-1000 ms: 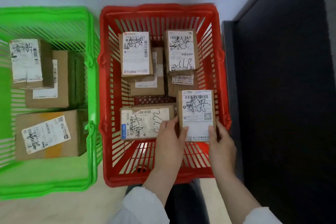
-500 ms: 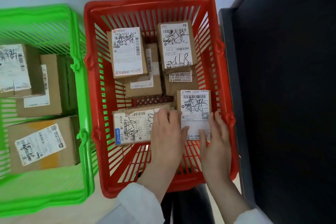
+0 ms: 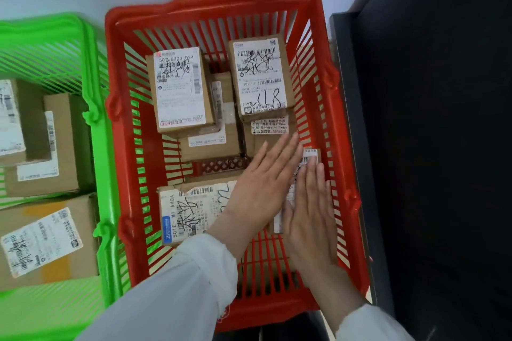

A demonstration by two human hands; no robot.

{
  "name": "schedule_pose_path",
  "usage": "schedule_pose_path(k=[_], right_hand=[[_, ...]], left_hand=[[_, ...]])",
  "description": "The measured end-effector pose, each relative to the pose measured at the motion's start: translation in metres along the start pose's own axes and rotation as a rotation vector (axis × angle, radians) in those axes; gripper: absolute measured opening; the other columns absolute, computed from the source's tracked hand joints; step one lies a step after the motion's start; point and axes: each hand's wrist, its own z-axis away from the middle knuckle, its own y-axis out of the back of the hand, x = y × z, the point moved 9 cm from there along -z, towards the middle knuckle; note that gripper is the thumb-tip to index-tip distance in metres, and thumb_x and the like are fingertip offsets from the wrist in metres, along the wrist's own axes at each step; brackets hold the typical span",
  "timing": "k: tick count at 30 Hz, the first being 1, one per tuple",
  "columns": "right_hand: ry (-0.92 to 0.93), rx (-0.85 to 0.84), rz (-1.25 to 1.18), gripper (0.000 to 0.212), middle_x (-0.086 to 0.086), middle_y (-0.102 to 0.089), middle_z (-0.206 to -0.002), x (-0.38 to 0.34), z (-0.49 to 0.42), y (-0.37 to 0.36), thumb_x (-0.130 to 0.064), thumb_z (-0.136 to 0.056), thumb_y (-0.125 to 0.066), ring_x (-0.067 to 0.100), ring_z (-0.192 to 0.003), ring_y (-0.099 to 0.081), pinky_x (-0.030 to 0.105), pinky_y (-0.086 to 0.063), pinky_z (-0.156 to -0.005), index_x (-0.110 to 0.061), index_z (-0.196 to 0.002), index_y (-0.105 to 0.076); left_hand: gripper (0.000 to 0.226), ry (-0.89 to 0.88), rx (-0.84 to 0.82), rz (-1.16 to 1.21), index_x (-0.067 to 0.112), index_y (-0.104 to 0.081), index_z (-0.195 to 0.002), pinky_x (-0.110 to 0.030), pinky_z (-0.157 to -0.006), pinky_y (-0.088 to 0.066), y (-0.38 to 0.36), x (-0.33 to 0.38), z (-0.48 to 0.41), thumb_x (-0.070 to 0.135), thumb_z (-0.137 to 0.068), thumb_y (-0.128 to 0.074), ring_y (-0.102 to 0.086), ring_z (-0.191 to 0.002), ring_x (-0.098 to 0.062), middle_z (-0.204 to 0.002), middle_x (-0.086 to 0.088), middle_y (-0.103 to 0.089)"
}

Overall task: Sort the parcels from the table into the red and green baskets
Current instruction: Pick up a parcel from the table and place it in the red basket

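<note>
- The small parcel (image 3: 309, 159) is lying label-up in the near right corner of the red basket (image 3: 213, 5), close against the right wall, with only its far end and a strip of white label showing past the hands.
- The right hand (image 3: 309, 219) is lying flat over it with fingers straight and together; this grip is spread, not clamped on anything, and I cannot tell whether the palm is pressing or just hovering.
- The left hand (image 3: 260, 183) is stretching flat across the parcel's left edge and over the corner of the wide parcel (image 3: 191, 210) beside it; its grip is also spread, holding nothing.
- Judging by its look, the small parcel is a stiff cardboard box, probably light, so it should keep its shape under a firm squeeze.
- The paper label is looking smooth and possibly slick; bare cardboard edges are likely offering better friction.
- The best hold would seem to be across the two long sides, thumb on one and fingers on the other, though the basket wall is leaving little room on the right.
- Two taller stacks, one topped by the left labelled box (image 3: 181, 90) and one by the right labelled box (image 3: 260, 76), are sitting at the far end; they could topple if nudged.
- The green basket (image 3: 91, 119) is standing just beside the red one, holding more brown boxes (image 3: 47, 241).
</note>
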Motion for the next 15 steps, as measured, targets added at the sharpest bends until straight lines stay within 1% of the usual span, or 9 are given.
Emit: schedule_pose_path(k=[3,6,8,9,11,12,13,14,15], right_hand=[[-0.013,-0.02,0.004,0.058,0.016,-0.01,-0.156,0.001,-0.001,-0.003,-0.037,-0.1,0.0,0.025,-0.144,-0.011,0.042,-0.017,-0.113,-0.003,-0.148,-0.001],[-0.019,-0.036,-0.006,0.058,0.017,-0.011,-0.156,0.004,-0.002,-0.008,-0.036,-0.1,0.0,0.025,-0.144,-0.011,0.041,-0.014,-0.114,-0.001,-0.147,-0.003],[-0.009,-0.066,-0.006,0.059,0.017,-0.009,-0.157,0.001,-0.004,-0.006,-0.036,-0.1,0.001,0.025,-0.145,-0.009,0.041,-0.012,-0.114,-0.002,-0.147,-0.001],[-0.001,-0.097,-0.006,0.059,0.016,-0.006,-0.157,0.001,-0.004,-0.007,-0.037,-0.1,0.002,0.024,-0.145,-0.006,0.04,-0.011,-0.115,-0.004,-0.148,0.003],[0.0,-0.164,0.007,0.058,0.014,0.002,-0.158,0.001,0.0,-0.003,-0.037,-0.1,-0.003,0.024,-0.146,-0.001,0.039,-0.006,-0.114,-0.007,-0.148,0.01],[0.002,-0.18,0.008,0.058,0.013,0.005,-0.158,-0.001,0.003,0.007,-0.034,-0.101,-0.011,0.024,-0.146,0.001,0.038,-0.003,-0.115,-0.008,-0.147,0.012],[0.006,-0.209,-0.003,0.061,0.011,0.011,-0.158,-0.005,0.005,0.022,-0.027,-0.1,-0.022,0.023,-0.146,0.005,0.036,0.0,-0.116,-0.009,-0.146,0.014],[0.009,-0.24,-0.032,0.065,0.007,0.017,-0.157,-0.011,0.01,0.043,-0.021,-0.099,-0.029,0.02,-0.146,0.01,0.033,0.003,-0.118,-0.011,-0.145,0.015],[0.001,-0.273,-0.09,0.065,0.001,0.02,-0.154,-0.019,0.017,0.068,-0.018,-0.099,-0.031,0.016,-0.145,0.013,0.031,0.004,-0.119,-0.015,-0.145,0.014]], left_hand=[[0.054,-0.005,-0.006,-0.011,0.005,-0.023,-0.144,-0.04,-0.114,-0.013,-0.002,0.0,-0.001,0.021,-0.094,-0.032,-0.02,-0.142,-0.02,-0.153,-0.01,-0.028],[0.053,-0.018,-0.01,-0.02,0.003,-0.025,-0.144,-0.038,-0.114,-0.014,-0.008,0.0,-0.001,0.021,-0.094,-0.029,-0.022,-0.142,-0.021,-0.153,-0.01,-0.028],[0.053,0.012,-0.061,-0.04,0.004,-0.024,-0.144,-0.038,-0.118,-0.015,-0.01,-0.003,-0.002,0.022,-0.094,-0.029,-0.022,-0.143,-0.02,-0.153,-0.009,-0.026],[0.054,0.033,-0.107,-0.055,0.005,-0.019,-0.145,-0.039,-0.119,-0.012,-0.008,-0.003,-0.001,0.022,-0.095,-0.029,-0.016,-0.144,-0.02,-0.155,-0.009,-0.02],[0.056,0.047,-0.251,-0.062,0.009,0.006,-0.145,-0.037,-0.117,0.005,-0.001,-0.002,0.0,0.022,-0.1,-0.025,0.01,-0.143,-0.017,-0.155,-0.008,0.01],[0.057,0.059,-0.323,-0.036,0.011,0.017,-0.141,-0.036,-0.116,0.013,0.008,0.001,0.002,0.021,-0.101,-0.022,0.022,-0.139,-0.016,-0.15,-0.005,0.024],[0.056,0.084,-0.382,0.014,0.013,0.022,-0.139,-0.035,-0.116,0.014,0.021,0.005,0.006,0.02,-0.102,-0.019,0.027,-0.136,-0.014,-0.146,-0.002,0.031],[0.056,0.115,-0.405,0.08,0.013,0.021,-0.141,-0.035,-0.118,0.011,0.042,0.01,0.01,0.019,-0.102,-0.02,0.026,-0.138,-0.013,-0.146,-0.001,0.031],[0.056,0.165,-0.377,0.179,0.013,0.014,-0.145,-0.035,-0.12,0.002,0.068,0.015,0.015,0.018,-0.102,-0.022,0.018,-0.141,-0.013,-0.15,-0.001,0.025]])
